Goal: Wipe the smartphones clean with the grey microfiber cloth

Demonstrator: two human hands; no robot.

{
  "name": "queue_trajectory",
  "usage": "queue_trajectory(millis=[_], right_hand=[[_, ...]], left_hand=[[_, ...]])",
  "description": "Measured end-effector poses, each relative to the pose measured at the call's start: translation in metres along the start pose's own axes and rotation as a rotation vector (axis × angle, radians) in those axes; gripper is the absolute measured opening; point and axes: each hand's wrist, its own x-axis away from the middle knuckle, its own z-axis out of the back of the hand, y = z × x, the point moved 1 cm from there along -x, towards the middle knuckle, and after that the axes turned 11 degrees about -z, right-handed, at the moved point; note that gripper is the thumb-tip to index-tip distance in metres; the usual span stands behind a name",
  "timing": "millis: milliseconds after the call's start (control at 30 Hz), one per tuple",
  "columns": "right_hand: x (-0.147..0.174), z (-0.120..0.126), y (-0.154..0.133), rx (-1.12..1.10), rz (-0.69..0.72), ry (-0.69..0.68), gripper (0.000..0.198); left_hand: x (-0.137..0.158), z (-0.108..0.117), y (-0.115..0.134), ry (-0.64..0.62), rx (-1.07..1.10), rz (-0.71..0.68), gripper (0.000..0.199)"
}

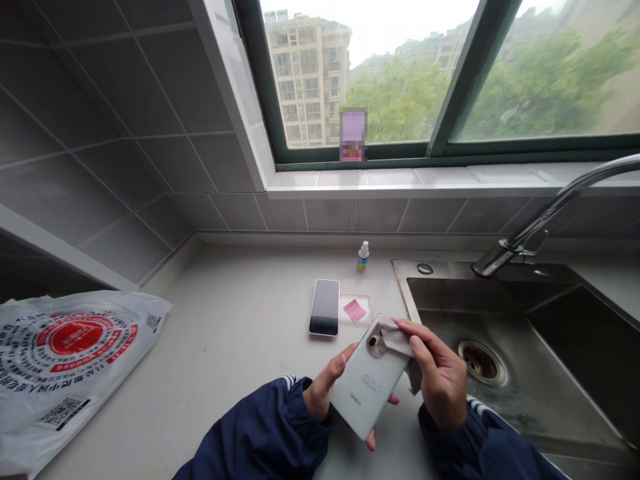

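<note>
My left hand (327, 383) grips a white smartphone (363, 393) by its edges, back side up, with the round camera bump near its upper end. Between the fingers of my right hand (440, 373) is a grey cloth (397, 339), pressed on the phone's back beside the camera. Part of the cloth hangs down past the phone's right edge. Behind them on the counter lies a second phone (325, 307) with its dark screen up. Beside it is a clear phone case (367, 303) with a pink paper square (355, 310) on it.
A small spray bottle (363, 257) stands upright toward the back of the counter (240, 320). To the right is a steel sink (500, 413) with a chrome faucet (530, 230) over it. At the far left lies a white plastic bag (75, 373) with red print.
</note>
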Motion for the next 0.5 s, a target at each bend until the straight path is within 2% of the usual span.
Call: queue_trajectory(millis=[200,500], right_hand=[[-0.0021,0.0020,-0.0003,0.006,0.007,0.028,0.022],[-0.0018,-0.0016,-0.0028,0.023,-0.001,-0.093,0.028]], left_hand=[[-0.0026,0.0040,0.0020,0.021,0.113,-0.020,0.068],[-0.0005,-0.0003,-0.0010,-0.032,0.067,0.099,0.071]])
